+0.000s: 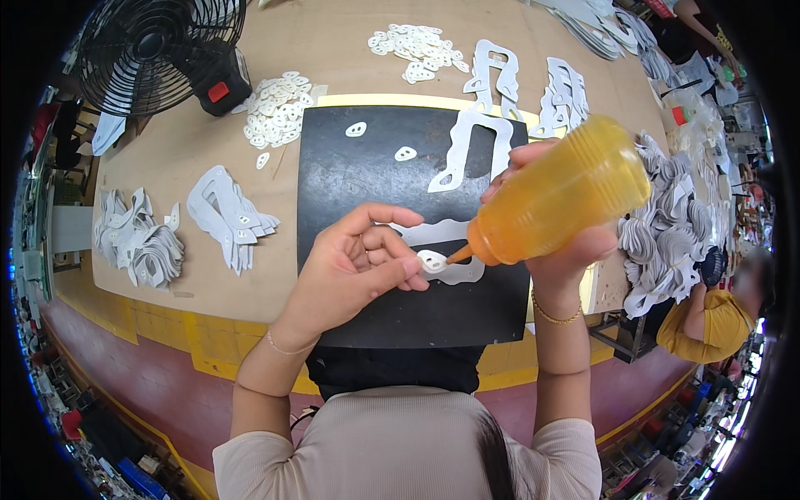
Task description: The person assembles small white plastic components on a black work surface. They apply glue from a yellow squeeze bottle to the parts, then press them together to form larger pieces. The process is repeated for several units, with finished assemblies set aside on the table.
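My left hand pinches a small white oval piece with two holes between thumb and fingers, above a black mat. Wrapped in my right hand is a translucent yellow squeeze bottle, tilted so that its thin orange nozzle points down left at the oval piece. The tip meets the piece's right edge or sits very close to it. Under my hands lies a white U-shaped cutout, partly covered. Another U-shaped cutout lies farther up the mat, near two loose oval pieces.
Heaps of oval pieces lie at the back, beside a black fan. Stacked cutouts rest on the left of the brown table. More cutouts are at the back right, with large piles farther right. A person in yellow sits at right.
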`<state>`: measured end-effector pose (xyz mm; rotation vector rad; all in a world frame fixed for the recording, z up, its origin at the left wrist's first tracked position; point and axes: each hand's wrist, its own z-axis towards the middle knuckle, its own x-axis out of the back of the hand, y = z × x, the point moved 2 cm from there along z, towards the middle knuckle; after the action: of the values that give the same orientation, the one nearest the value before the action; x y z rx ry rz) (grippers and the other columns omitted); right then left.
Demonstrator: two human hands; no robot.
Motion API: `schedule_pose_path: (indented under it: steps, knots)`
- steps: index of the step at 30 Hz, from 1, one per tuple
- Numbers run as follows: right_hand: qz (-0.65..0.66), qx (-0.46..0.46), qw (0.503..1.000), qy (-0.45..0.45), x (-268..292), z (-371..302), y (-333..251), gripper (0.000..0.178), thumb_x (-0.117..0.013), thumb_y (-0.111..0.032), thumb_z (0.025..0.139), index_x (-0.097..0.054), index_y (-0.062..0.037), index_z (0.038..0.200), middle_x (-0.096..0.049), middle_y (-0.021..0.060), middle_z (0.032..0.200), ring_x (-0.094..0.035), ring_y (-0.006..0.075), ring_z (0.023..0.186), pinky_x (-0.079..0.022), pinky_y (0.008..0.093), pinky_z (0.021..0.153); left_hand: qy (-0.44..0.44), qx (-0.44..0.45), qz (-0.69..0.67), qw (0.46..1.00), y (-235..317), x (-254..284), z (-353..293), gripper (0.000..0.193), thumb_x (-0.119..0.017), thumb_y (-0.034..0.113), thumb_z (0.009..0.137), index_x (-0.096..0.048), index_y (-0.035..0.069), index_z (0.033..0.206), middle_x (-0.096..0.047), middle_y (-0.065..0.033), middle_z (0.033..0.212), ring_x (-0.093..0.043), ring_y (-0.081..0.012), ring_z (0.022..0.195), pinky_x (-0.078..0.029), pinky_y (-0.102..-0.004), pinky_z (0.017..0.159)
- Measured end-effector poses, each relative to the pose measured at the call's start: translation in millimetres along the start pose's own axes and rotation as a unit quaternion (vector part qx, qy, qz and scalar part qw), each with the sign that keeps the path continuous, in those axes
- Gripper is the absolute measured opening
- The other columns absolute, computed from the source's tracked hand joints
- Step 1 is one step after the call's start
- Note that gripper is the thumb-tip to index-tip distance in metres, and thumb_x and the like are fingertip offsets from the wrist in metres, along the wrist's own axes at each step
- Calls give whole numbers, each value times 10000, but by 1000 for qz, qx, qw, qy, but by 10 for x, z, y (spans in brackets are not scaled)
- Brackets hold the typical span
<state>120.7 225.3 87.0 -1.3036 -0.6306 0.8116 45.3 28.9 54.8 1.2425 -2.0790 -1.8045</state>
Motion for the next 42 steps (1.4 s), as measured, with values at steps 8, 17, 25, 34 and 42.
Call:
schedule_pose_path:
  steps: [8, 17, 25, 34, 42]
  knots:
    - [-31, 39, 998, -38, -123, -38, -120, 1113, -573, -935, 674, -569, 64, 1164, -648, 155, 1034, -703, 224, 804, -597, 343, 674, -7, 29, -28, 999, 33, -52, -29, 495, -684, -109, 870, -461, 0, 1299, -673, -100, 822, -713, -182, 752, -592, -281, 719]
    - [-31, 58, 992, -104, -58, -70, -127, 956, -707, -782, 737, -565, 40, 1205, -653, 165, 1093, -678, 203, 886, -573, 311, 716, -15, 25, -13, 999, 71, -67, -68, 500, -664, -117, 871, -452, 14, 1305, -662, -75, 835, -703, -157, 769, -578, -268, 738]
    - [-85, 80, 989, -95, 95, -197, -119, 994, -743, -798, 681, -570, 26, 1208, -644, 133, 1050, -654, 160, 904, -552, 280, 716, 5, -3, -41, 999, 65, -65, -99, 504, -656, -105, 888, -454, -12, 1341, -665, -69, 844, -710, -162, 798, -585, -271, 775]
    - [-28, 85, 995, -41, 16, -63, -292, 933, -557, -810, 820, -576, 73, 1121, -620, 130, 972, -697, 222, 801, -586, 339, 710, 12, -24, -25, 999, 122, -34, -143, 532, -656, -100, 899, -429, -13, 1372, -664, -77, 846, -713, -165, 813, -580, -268, 760]
    - [30, 104, 990, -94, -58, -73, -139, 920, -720, -760, 744, -570, 31, 1189, -646, 154, 1090, -683, 195, 877, -581, 320, 725, 3, -25, -18, 1000, 124, -98, -145, 561, -641, -134, 893, -412, 24, 1380, -650, -68, 837, -698, -148, 806, -570, -264, 777]
